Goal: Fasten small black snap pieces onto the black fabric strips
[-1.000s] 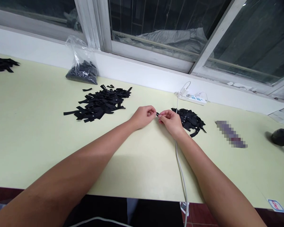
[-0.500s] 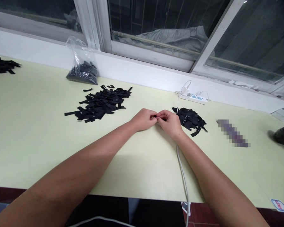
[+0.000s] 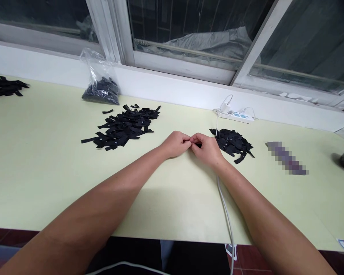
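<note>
black piece mostly hidden between hands

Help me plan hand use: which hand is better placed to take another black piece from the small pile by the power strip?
Right, probably: the right hand sits just beside the small pile; the left hand lies farther away.
</note>
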Action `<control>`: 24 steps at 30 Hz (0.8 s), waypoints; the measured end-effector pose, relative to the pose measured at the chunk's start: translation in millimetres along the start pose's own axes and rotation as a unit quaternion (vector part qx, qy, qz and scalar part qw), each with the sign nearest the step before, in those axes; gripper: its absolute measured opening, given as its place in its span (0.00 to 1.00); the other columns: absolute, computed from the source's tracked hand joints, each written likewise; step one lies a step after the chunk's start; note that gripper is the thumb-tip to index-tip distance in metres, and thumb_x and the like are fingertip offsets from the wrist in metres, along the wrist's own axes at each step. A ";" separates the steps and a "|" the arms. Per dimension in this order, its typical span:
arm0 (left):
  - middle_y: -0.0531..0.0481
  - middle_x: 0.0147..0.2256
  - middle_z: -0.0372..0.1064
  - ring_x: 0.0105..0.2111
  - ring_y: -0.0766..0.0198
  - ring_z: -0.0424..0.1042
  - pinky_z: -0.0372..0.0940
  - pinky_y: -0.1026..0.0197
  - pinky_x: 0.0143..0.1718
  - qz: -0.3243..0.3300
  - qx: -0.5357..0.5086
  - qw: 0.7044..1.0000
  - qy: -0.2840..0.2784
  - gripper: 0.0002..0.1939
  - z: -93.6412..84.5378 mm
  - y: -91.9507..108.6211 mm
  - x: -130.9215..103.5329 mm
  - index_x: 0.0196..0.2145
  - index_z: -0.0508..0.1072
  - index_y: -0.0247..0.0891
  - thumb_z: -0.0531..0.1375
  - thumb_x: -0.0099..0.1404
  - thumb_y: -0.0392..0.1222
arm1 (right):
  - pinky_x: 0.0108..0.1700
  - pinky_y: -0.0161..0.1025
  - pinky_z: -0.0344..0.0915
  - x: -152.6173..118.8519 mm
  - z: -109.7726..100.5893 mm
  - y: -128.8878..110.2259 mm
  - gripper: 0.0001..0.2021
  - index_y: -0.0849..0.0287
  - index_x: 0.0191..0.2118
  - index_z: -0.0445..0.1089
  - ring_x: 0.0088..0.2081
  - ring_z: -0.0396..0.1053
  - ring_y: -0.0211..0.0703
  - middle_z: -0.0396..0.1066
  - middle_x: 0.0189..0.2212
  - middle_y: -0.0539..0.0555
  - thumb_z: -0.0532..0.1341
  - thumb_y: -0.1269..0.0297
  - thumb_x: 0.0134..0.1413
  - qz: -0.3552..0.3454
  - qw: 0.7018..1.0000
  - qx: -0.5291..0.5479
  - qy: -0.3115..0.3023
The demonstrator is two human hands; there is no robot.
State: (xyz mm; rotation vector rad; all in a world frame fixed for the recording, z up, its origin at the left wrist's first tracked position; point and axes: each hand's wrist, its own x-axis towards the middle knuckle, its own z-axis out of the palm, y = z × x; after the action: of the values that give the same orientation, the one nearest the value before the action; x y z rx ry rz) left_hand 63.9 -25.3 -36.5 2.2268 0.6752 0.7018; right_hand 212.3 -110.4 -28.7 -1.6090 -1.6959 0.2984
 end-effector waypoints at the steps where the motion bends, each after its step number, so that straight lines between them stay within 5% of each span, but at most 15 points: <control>1: 0.56 0.18 0.54 0.22 0.68 0.53 0.48 0.61 0.26 -0.001 0.001 1.000 -0.001 0.13 0.3 -1.0 0.5 0.18 0.66 0.36 0.53 0.59 0.39 | 0.38 0.40 0.64 0.1 0.2 0.1 0.08 0.53 0.34 0.72 0.34 0.73 0.44 0.77 0.33 0.49 0.58 0.71 0.49 -0.001 1.000 -0.001 0.000; 13: 0.55 0.17 0.53 0.22 0.68 0.53 0.48 0.61 0.25 -0.007 -0.013 1.000 0.000 0.14 1.4 -6.8 3.8 0.17 0.65 0.36 0.52 0.58 0.39 | 0.38 0.39 0.64 0.6 3.4 -0.7 0.08 0.54 0.34 0.71 0.34 0.72 0.43 0.77 0.32 0.49 0.58 0.71 0.48 0.014 1.000 0.023 0.007; 24: 0.51 0.27 0.72 0.29 0.64 0.66 0.60 0.61 0.33 0.007 -0.049 0.999 0.010 0.13 4.1 -7.7 6.3 0.28 0.77 0.37 0.52 0.59 0.35 | 0.39 0.41 0.67 4.5 8.9 13.8 0.08 0.55 0.37 0.71 0.34 0.74 0.43 0.77 0.32 0.51 0.59 0.68 0.48 0.053 0.994 0.086 0.033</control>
State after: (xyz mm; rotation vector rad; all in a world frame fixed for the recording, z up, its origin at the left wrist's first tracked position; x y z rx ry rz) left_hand 69.1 -18.4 -42.9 2.1390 0.6234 0.7497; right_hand 217.2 -100.9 -42.0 -1.5652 -1.4955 0.4274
